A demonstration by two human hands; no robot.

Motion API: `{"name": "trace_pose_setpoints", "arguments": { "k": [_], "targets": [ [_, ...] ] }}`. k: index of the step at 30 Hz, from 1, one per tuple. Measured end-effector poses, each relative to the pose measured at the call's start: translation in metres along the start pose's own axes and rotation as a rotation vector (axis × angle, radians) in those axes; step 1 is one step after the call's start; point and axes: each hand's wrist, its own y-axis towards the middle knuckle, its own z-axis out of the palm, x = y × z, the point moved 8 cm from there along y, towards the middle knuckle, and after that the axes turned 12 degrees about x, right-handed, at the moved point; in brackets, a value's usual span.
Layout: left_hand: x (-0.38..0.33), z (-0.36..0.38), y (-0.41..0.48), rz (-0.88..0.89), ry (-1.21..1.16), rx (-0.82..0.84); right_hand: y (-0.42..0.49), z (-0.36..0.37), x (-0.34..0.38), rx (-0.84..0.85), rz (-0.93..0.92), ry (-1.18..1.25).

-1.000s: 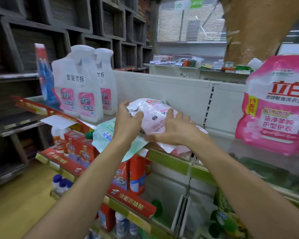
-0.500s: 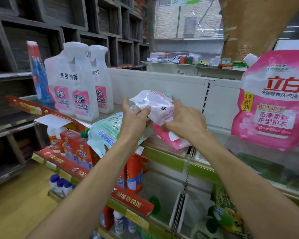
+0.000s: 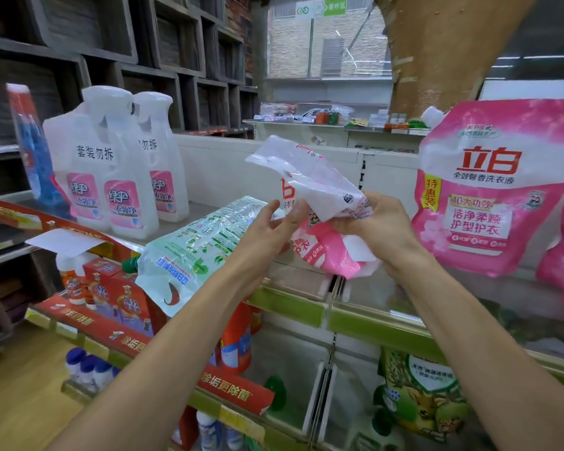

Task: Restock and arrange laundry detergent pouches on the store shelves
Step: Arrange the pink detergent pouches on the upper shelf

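We hold 1 crumpled pouch above the shelf edge.
Our right hand grips it, our left hand touches it with straight fingers; 1 green pouch lies left, 2 pink pouches stand right.

1. Bare shelf lies open between the spray bottles at left and the standing pink pouch at right.
2. A green pouch lies flat at front left, overhanging the edge.
3. The folded pink pouch, held up, blocks the middle.
4. A white back panel closes the rear.
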Motion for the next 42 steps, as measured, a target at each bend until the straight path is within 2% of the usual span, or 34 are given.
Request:
{"name": "trace_pose_setpoints", "arguments": {
  "k": [5, 8, 11, 16, 23, 28, 34, 37, 42],
  "targets": [
    [-0.007, 0.03, 0.012, 0.025, -0.006, 0.171, -0.015, -0.016, -0.011, 0.049, 0.009, 0.256],
    [-0.013, 0.042, 0.02, 0.046, 0.003, 0.159, -0.021, -0.024, -0.017, 0.054, 0.023, 0.304],
    [-0.016, 0.048, 0.028, 0.076, -0.011, 0.134, -0.029, -0.034, -0.014, 0.066, 0.018, 0.19],
    [-0.016, 0.065, 0.034, 0.079, -0.048, 0.193, -0.044, -0.044, -0.018, 0.101, 0.06, -0.048],
    [-0.018, 0.071, 0.035, 0.085, -0.107, 0.088, -0.077, -0.042, -0.005, -0.03, -0.043, -0.35],
    [-0.022, 0.076, 0.031, 0.105, -0.134, -0.001, -0.076, -0.033, 0.009, -0.019, -0.169, -0.233],
    [-0.028, 0.076, 0.035, 0.092, -0.278, 0.062, -0.074, -0.043, 0.007, 0.013, -0.208, -0.106],
    [-0.028, 0.077, 0.038, 0.103, -0.315, 0.061, -0.074, -0.048, 0.001, -0.048, -0.225, -0.048],
    [-0.037, 0.072, 0.036, 0.148, -0.447, -0.026, -0.074, -0.058, -0.001, -0.181, -0.236, -0.091]
  ]
}}
